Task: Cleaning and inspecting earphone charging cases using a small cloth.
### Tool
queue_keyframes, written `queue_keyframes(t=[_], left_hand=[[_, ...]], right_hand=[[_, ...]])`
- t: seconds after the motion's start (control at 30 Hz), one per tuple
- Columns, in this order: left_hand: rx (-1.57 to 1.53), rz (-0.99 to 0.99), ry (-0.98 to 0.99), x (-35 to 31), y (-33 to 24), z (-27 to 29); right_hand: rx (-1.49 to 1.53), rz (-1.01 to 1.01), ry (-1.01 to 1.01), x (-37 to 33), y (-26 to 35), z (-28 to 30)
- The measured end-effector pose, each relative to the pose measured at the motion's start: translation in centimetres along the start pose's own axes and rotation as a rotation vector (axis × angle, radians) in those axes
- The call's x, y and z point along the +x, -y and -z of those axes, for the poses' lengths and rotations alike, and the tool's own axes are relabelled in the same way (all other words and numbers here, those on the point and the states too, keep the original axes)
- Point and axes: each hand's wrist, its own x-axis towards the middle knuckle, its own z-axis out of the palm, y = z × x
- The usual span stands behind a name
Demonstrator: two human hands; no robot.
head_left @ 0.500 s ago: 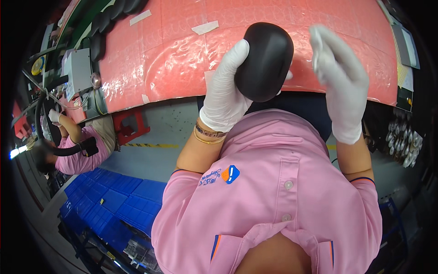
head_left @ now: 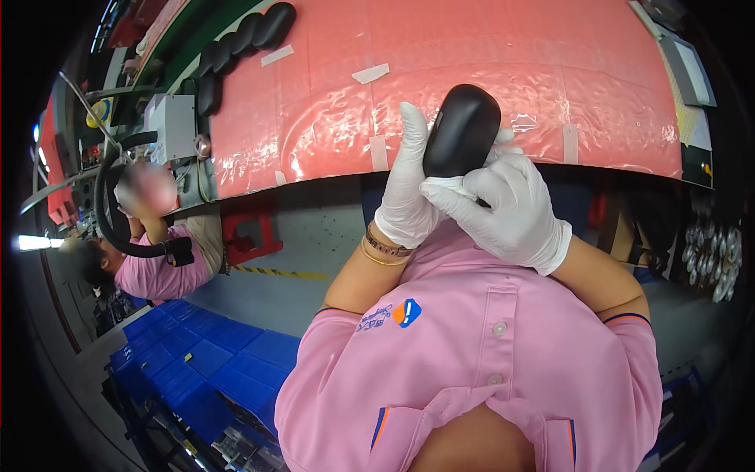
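Note:
A smooth black oblong piece with rounded ends [head_left: 462, 130] is tilted up over the near edge of the table. My left hand [head_left: 410, 193], in a white glove, grips it, the thumb raised along its left side and the palm beneath. Gloved fingertips show past its right edge. My right hand [head_left: 511, 200], also gloved in white, is closed at the near end of the piece, its fingers bent and pressed together next to my left palm. Whether a thin white cloth lies in that pinch cannot be made out.
Pink bubble wrap held with tape strips covers the table [head_left: 472, 47]. Several similar black pieces [head_left: 248, 33] line its far left. A grey box [head_left: 171, 126] stands at the left end. Blue bins [head_left: 212, 346] and a co-worker in pink [head_left: 161, 263] are to the left.
My right hand has come in from the right and closed at the near end of the black piece. The piece has moved slightly nearer to me. The view has shifted a little.

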Motion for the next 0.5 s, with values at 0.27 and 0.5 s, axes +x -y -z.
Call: queue_keyframes(t=[0.27, 0.5], left_hand=[[-0.301, 0.039, 0.07, 0.0, -0.6, -0.8], [1.13, -0.258, -0.044, 2.7, -3.5, -1.4]], right_hand=[[-0.083, -0.12, -0.101, 1.7, -2.7, 2.8], [0.004, -0.644, 0.091, 3.0, -8.5, 5.9]])
